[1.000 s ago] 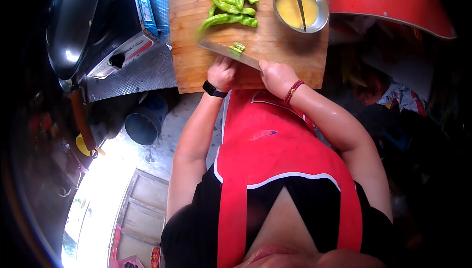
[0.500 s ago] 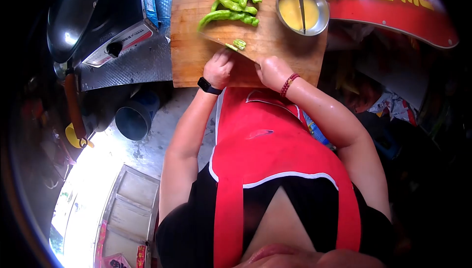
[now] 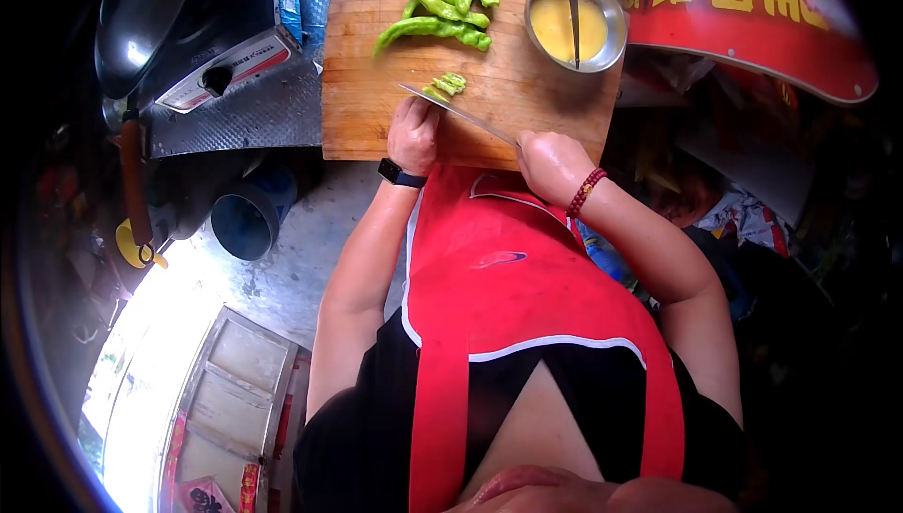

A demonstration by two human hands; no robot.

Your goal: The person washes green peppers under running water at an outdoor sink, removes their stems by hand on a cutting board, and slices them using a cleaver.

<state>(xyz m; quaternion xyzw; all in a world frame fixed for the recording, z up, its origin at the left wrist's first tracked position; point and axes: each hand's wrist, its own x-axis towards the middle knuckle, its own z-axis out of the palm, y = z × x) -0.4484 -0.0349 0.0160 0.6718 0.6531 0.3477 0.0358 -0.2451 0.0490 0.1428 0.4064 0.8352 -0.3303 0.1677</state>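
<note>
My right hand point(image 3: 557, 170) is wrapped round the handle of a kitchen knife point(image 3: 463, 115). Its blade slants up to the left across the near part of a wooden cutting board point(image 3: 357, 118). My left hand point(image 3: 413, 134), with a watch at its wrist, is closed with curled fingers by the blade's tip. A green pepper is pinched there, mostly hidden by the fingers and blade. Just beyond the blade lie cut pepper pieces point(image 3: 451, 83). Several whole green peppers point(image 3: 437, 31) rest at the board's far side.
A metal bowl point(image 3: 613, 41) of yellow liquid like beaten egg, with a utensil in it, stands at the board's far right. A stove point(image 3: 226, 76) and a wok point(image 3: 141, 33) are on the left. A red sign panel point(image 3: 752, 52) is on the right; a bucket point(image 3: 246, 226) stands below left.
My right hand and the knife have shifted right and slightly nearer me, showing more of the blade. The left hand stays almost in place beside the cut pieces. The view has tilted slightly.
</note>
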